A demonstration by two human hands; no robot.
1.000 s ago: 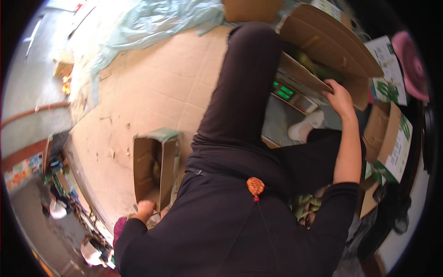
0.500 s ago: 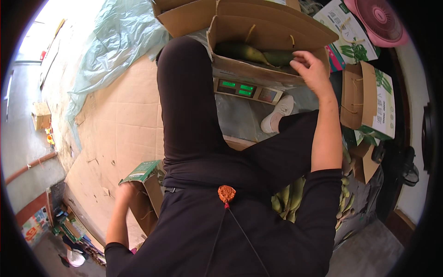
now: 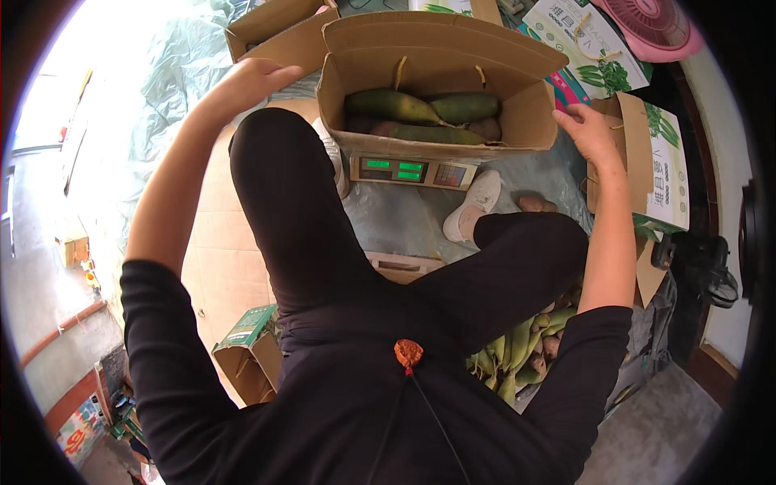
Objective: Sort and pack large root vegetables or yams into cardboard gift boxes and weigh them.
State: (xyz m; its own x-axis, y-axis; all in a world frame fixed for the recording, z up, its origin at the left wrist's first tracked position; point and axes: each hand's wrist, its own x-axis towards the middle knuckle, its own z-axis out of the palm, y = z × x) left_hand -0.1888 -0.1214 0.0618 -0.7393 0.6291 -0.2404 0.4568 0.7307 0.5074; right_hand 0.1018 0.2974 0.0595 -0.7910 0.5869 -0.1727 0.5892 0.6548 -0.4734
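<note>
In front of me an open cardboard carton [image 3: 440, 40] with yellow rope handles rests on a digital scale [image 3: 412, 171] whose display glows green. Several long green radishes [image 3: 392, 107] lie inside it, with some brownish roots partly hidden among them. My left hand [image 3: 257, 82] is off the carton's left end, thumb stretched toward it, holding nothing I can see. At the other end, my right hand [image 3: 588, 133] has its fingers apart, the tips close to the carton's side wall. Whether they touch it, I cannot tell.
More green radishes [image 3: 513, 356] are piled beside my right hip. Printed cartons [image 3: 667, 166] stand to the right, below a pink fan [image 3: 651, 28]. At my left hip is a green-and-brown box [image 3: 246, 347]. Another open carton [image 3: 283, 32] sits behind, near plastic sheeting [image 3: 174, 89].
My left hand has left the box by my left hip and come forward to the carton's left side. My right hand has drawn back from inside the carton to its right end.
</note>
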